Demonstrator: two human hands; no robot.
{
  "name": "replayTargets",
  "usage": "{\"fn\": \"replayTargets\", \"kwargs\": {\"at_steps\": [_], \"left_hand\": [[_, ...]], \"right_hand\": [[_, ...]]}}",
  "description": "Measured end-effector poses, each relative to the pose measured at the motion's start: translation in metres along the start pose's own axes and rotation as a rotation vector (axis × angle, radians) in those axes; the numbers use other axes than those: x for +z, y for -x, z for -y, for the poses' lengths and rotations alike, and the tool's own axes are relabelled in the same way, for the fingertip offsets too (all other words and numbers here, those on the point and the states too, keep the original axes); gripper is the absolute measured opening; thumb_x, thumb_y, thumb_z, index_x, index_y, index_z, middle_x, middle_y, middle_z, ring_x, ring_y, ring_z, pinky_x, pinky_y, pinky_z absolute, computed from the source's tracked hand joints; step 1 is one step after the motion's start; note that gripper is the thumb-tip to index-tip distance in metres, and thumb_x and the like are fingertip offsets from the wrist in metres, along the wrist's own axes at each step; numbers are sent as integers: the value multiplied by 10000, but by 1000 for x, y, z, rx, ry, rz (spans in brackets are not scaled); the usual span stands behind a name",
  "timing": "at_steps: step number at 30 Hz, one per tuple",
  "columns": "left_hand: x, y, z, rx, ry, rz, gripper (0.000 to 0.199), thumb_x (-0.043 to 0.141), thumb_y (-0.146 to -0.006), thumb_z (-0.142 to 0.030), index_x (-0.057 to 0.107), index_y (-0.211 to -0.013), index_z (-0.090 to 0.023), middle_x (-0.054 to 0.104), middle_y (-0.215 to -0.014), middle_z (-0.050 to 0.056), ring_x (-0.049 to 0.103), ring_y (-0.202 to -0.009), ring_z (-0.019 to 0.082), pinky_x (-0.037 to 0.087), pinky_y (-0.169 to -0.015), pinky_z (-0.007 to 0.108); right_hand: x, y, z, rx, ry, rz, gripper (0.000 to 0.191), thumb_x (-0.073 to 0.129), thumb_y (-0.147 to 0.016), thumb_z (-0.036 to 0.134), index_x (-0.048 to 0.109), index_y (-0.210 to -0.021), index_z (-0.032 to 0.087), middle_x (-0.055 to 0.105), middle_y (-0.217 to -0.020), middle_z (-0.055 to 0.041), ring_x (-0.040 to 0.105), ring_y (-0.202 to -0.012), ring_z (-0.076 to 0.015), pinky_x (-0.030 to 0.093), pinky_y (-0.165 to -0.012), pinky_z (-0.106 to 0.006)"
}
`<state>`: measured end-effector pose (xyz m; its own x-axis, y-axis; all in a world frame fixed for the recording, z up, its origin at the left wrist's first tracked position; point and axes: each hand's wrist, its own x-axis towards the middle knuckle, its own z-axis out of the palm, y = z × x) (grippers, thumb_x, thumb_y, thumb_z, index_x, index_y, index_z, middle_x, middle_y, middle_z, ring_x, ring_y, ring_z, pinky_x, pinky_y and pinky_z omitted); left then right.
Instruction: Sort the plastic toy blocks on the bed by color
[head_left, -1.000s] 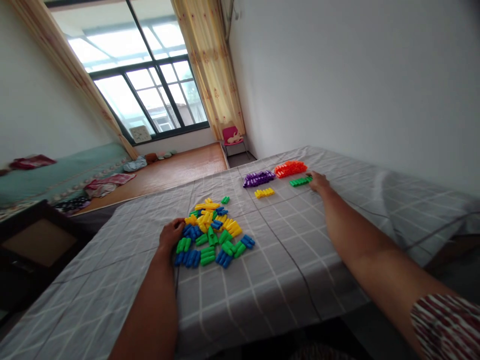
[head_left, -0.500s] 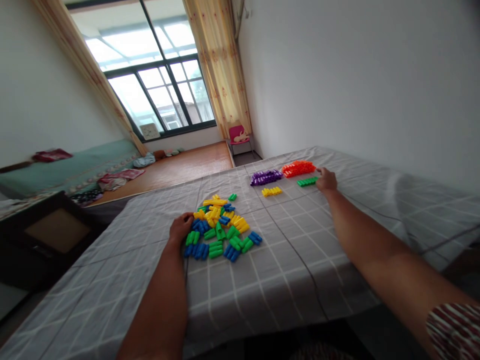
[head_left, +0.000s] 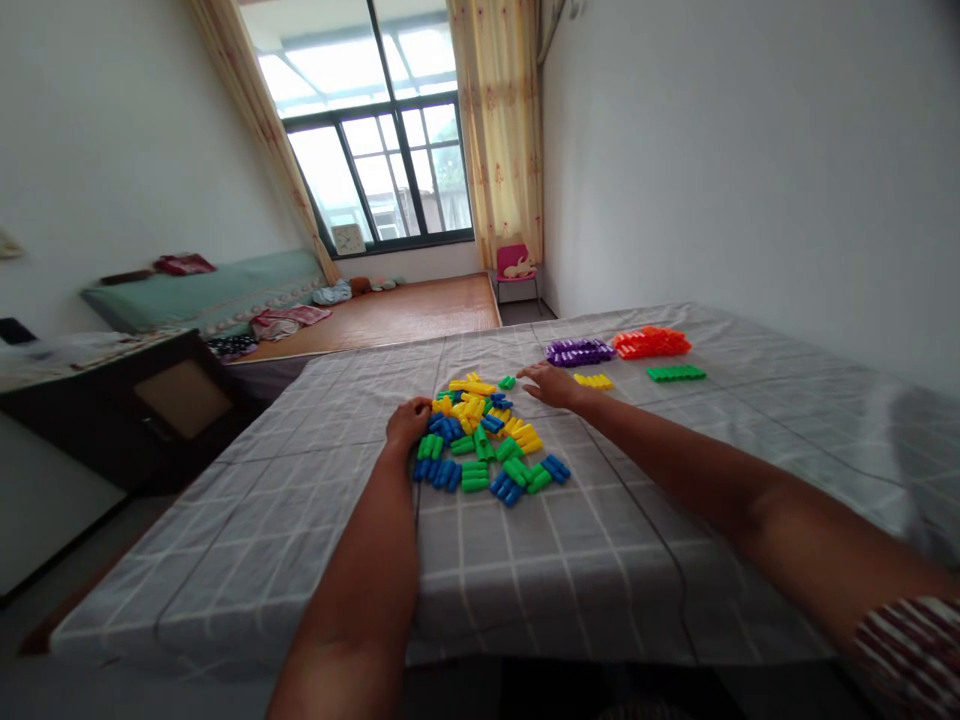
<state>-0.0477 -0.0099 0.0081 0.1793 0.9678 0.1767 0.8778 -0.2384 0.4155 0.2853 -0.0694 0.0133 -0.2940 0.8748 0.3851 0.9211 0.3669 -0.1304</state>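
Observation:
My left hand [head_left: 409,421] rests at the left edge of a mixed pile of plastic building pieces, its fingers curled beside a yellow piece [head_left: 442,406]; whether it grips anything is hidden. Blue pieces [head_left: 438,474] and green pieces [head_left: 475,476] lie at the near side of the pile. My right hand [head_left: 549,384] hovers right of the pile with fingers stretched out, holding nothing, close to a small green piece [head_left: 508,383]. Behind it lie a short yellow row [head_left: 595,382], a green row [head_left: 676,374], a purple group [head_left: 579,352] and an orange-red group [head_left: 651,343].
A grey checked cloth [head_left: 337,530] covers the table. A white wall [head_left: 750,170] runs along the right. At left stands a dark cabinet [head_left: 142,405]. Beyond are a low wooden platform [head_left: 420,308], a pink chair [head_left: 514,262] and a curtained window [head_left: 382,170].
My right hand has moved left from the end of the green row to the pile, its fingers now extended. The view has turned left. My left hand stays by the pile.

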Motion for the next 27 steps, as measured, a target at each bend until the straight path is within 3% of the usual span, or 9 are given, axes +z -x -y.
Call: {"fn": "replayTargets", "kwargs": {"at_steps": [5,9,12,14,17,22,25,27], "left_hand": [[1,-1,0,-10,-19,5,345,464,-871,-313,698,-1117,-254,716,-1111,33,643,-1009,204,458,-786,255],[0,-2,-1,0,-30,9,345,465,-870,-313,694,-1121,-254,720,-1105,25,642,-1017,194,457,-782,246],[-1,-3,-1,12,-27,9,349,463,-868,-308,695,-1121,-245,726,-1083,26,649,-997,192,459,-771,243],[-1,-4,1,14,-30,6,347,467,-864,-311,699,-1112,-241,729,-1074,29,652,-987,196,463,-760,245],[-1,-7,3,13,-49,0,345,472,-863,-322,700,-1108,-240,727,-1078,31,653,-990,197,465,-752,242],[0,-14,9,27,-67,-2,349,468,-859,-336,699,-1105,-247,733,-1060,21,659,-979,184,464,-734,218],[1,-16,14,36,-79,-12,346,467,-852,-340,705,-1088,-251,741,-1023,19,667,-949,185,468,-729,218],[1,-17,16,45,-78,-19,347,470,-851,-348,704,-1086,-246,741,-1020,22,668,-949,186,470,-738,221]], "right_hand": [[24,-37,18,217,29,84,350,606,-872,310,634,-1196,181,666,-1198,-114,612,-1099,-234,424,-980,-328],[24,-30,16,250,-1,109,332,611,-847,258,648,-1162,161,691,-1137,-100,626,-1054,-218,442,-937,-286],[7,-14,1,253,-84,53,352,611,-786,140,655,-1134,160,701,-1099,-80,649,-965,-186,472,-869,-249],[-12,0,-20,271,-145,-35,381,600,-767,112,645,-1143,157,704,-1080,-72,657,-923,-171,483,-846,-242],[-44,34,-70,370,-202,-204,392,589,-769,129,626,-1159,154,706,-1053,-68,661,-900,-162,497,-824,-247],[-83,128,-175,755,-56,-445,334,560,-748,118,657,-1066,153,707,-1047,-77,655,-909,-186,489,-841,-291],[-86,183,-220,1017,43,-433,358,576,-723,136,671,-1068,139,716,-1002,-104,656,-886,-221,491,-799,-308],[-82,205,-236,1100,57,-364,381,579,-707,131,684,-1074,139,716,-1015,-110,655,-905,-235,488,-790,-306]]}}
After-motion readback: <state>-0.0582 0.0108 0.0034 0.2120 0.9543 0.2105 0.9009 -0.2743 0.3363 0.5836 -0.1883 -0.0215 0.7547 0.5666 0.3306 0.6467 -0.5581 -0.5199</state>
